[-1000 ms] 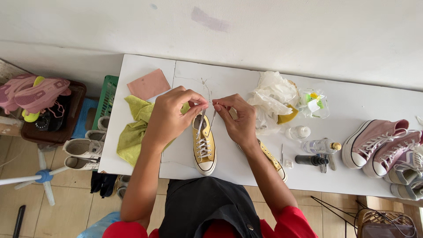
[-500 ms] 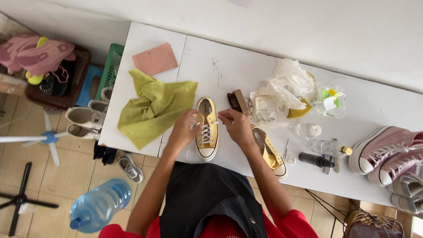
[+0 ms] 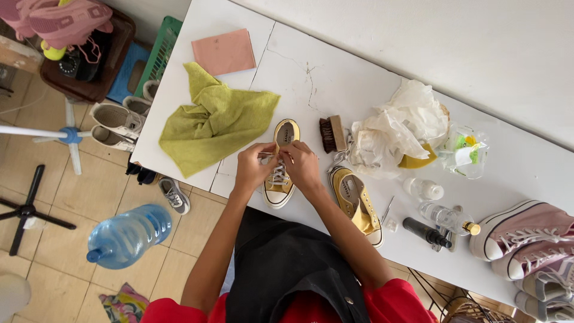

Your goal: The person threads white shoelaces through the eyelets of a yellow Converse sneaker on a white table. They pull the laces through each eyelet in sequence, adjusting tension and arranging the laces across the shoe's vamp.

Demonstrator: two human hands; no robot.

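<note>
A yellow canvas sneaker (image 3: 281, 161) with white laces stands on the white table (image 3: 359, 78), toe toward me. My left hand (image 3: 254, 166) pinches a white lace at the shoe's left side. My right hand (image 3: 300, 166) grips the lace at the right side, both over the eyelets. The second yellow sneaker (image 3: 357, 204) lies without laces just right of my right forearm.
A green cloth (image 3: 212, 122) and a pink pad (image 3: 224, 52) lie to the left. A brush (image 3: 330, 134), crumpled white plastic (image 3: 397, 131), small bottles (image 3: 439, 214) and pink sneakers (image 3: 529, 236) sit to the right. A blue water jug (image 3: 128, 235) and shoes lie on the floor.
My hands came down from pulling the laces up high and now work close together over the sneaker's eyelets. The view has tilted, bringing the green cloth fully into sight.
</note>
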